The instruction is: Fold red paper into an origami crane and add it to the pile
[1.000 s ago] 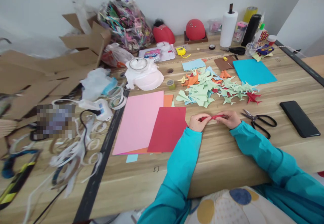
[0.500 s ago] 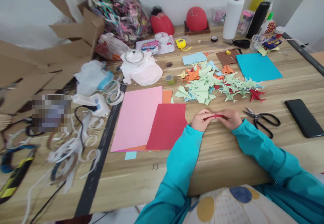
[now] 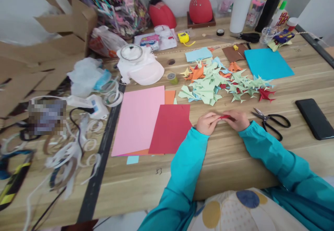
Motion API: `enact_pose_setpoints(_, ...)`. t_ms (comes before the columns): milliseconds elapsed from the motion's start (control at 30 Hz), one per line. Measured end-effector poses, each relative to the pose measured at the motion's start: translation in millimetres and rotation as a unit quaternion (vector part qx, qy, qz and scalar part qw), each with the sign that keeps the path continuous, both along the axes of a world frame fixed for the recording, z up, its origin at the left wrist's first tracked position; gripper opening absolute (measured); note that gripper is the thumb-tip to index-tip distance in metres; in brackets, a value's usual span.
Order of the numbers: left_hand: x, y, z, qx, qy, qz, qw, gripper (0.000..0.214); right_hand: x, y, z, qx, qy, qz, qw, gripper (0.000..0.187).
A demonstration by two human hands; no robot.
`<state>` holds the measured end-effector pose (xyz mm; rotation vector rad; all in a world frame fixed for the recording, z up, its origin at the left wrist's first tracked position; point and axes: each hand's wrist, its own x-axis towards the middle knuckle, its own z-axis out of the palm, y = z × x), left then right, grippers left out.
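Between my two hands is a small folded piece of red paper [image 3: 224, 117], pinched by the fingertips just above the table. My left hand [image 3: 208, 123] closes on its left end, and my right hand [image 3: 238, 119] closes on its right end; the fingers cover most of it. Beyond the hands lies a pile of folded paper cranes [image 3: 208, 85], mostly pale green with some orange, blue and red. A red sheet [image 3: 171, 128] rests left of my left hand, partly over a pink sheet [image 3: 139, 119]. Black-handled scissors [image 3: 271, 121] lie open right of my right hand.
A black phone [image 3: 314, 119] lies at the right. Bright blue paper [image 3: 268, 64] is at the back right. A small roll [image 3: 172, 78] and a white plastic-wrapped bundle [image 3: 141, 67] stand behind the sheets. Tangled cords and strips [image 3: 70, 151] cover the left side.
The view has shifted slightly, so the table's back items sit higher. Both hands still pinch the red paper, which now slants a little between the fingers.
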<state>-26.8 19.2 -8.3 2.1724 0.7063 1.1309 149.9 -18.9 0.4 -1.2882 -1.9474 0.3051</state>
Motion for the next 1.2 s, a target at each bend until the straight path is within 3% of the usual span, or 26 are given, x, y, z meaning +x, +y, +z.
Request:
enact_pose_setpoints(333,-2,-2,11.4,0.125,0.117,0.044,0.984,0.019,-1,0,-0.5,0.013,-0.006,0.040,0.999,0.017)
enact_pose_setpoints(600,-3,0,12.1,0.047,0.073,-0.025,0.996,0.017,-1,-1,-3.9,-0.062,0.006,0.059,0.996,0.018)
enact_pose_setpoints(867,-6,-2,26.1,0.040,0.158,-0.065,0.984,0.021,3,-5,5.2,-0.083,0.014,0.095,0.992,0.021)
enact_pose_setpoints(967,-9,-10,31.1,-0.019,0.168,-0.060,0.984,0.021,5,-7,6.8,-0.130,0.054,0.131,0.981,0.021)
enact_pose_setpoints(1033,-10,-18,35.3,-0.106,0.145,-0.043,0.983,0.020,4,-10,8.4,-0.188,0.128,0.148,0.962,0.024)
enact_pose_setpoints(1100,-8,-28,39.4,-0.237,0.067,-0.001,0.969,0.022,3,-14,12.0,-0.247,0.243,0.161,0.924,0.028)
enact_pose_setpoints(1200,0,-43,43.9,-0.392,-0.051,0.005,0.918,0.027,1,-20,20.6,-0.284,0.393,0.167,0.859,0.028)
